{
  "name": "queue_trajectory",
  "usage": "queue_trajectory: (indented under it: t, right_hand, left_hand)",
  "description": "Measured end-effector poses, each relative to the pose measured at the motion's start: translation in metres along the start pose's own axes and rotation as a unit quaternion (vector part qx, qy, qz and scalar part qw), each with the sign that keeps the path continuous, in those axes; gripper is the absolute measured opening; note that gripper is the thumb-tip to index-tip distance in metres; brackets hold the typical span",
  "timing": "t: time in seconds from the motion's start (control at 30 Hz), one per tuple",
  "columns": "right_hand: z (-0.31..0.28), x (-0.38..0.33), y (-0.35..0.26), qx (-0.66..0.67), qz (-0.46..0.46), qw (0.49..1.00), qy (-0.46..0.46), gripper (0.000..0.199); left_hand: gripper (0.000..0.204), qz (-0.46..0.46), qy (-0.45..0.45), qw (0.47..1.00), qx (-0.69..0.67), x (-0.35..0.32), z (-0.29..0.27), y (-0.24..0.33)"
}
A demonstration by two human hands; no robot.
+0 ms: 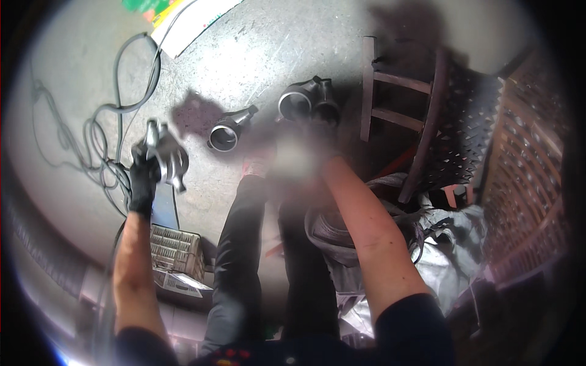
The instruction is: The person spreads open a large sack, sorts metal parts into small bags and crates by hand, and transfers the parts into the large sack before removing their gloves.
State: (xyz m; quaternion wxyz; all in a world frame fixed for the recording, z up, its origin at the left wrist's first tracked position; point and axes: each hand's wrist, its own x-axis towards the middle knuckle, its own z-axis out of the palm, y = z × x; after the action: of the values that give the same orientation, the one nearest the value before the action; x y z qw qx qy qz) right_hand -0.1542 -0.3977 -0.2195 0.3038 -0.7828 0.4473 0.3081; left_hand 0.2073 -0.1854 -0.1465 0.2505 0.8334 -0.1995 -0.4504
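Note:
My left hand (pixel 143 186), in a black glove, is closed around a grey cast-metal part (pixel 168 155) with a ring-shaped body and short projections. It is raised at the left, over the concrete floor. My right forearm (pixel 372 229) reaches in toward the middle, where a hazy smear covers the hand, so its fingers and anything in them are hidden. Beyond the smear, two similar round-mouthed metal castings, one of them a light-rimmed casting (pixel 297 105) and the other a darker casting (pixel 328 110), lie side by side. Another ring-mouthed casting (pixel 224 136) rests on the floor to their left.
Loops of grey hose (pixel 119 108) lie at the left. A slatted plastic crate (pixel 177 250) stands near my left leg. At the right are a dark ladder-like frame (pixel 400 82), perforated black mesh (pixel 458 128), a brown lattice panel (pixel 525 165) and a white sack (pixel 452 244).

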Motion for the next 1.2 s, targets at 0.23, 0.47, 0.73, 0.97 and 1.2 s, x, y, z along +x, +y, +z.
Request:
queue_trajectory:
  t: [0.23, 0.47, 0.73, 0.97, 1.2]
  right_hand:
    - [0.018, 0.049, 0.016, 0.045, 0.053, 0.991, 0.111, 0.028]
    - [-0.032, -0.070, 0.012, 0.196, 0.080, 0.977, -0.029, 0.031]
    - [-0.095, -0.314, 0.028, 0.240, 0.087, 0.966, 0.042, 0.035]
    - [-0.159, -0.465, 0.057, 0.580, 0.277, 0.764, 0.057, 0.024]
    - [-0.109, -0.528, 0.086, 0.446, 0.407, 0.795, 0.060, 0.025]
  left_hand:
    - [0.052, -0.163, -0.038, 0.872, -0.460, -0.143, -0.028, -0.091]
    - [0.047, -0.390, 0.039, 0.892, -0.225, -0.288, -0.075, -0.069]
    - [0.043, -0.045, -0.150, 0.924, 0.348, -0.277, -0.144, -0.033]
    - [0.055, 0.114, -0.117, 0.835, 0.526, -0.243, -0.182, 0.048]
    - [0.035, 0.287, -0.072, 0.734, 0.612, -0.173, -0.162, 0.219]
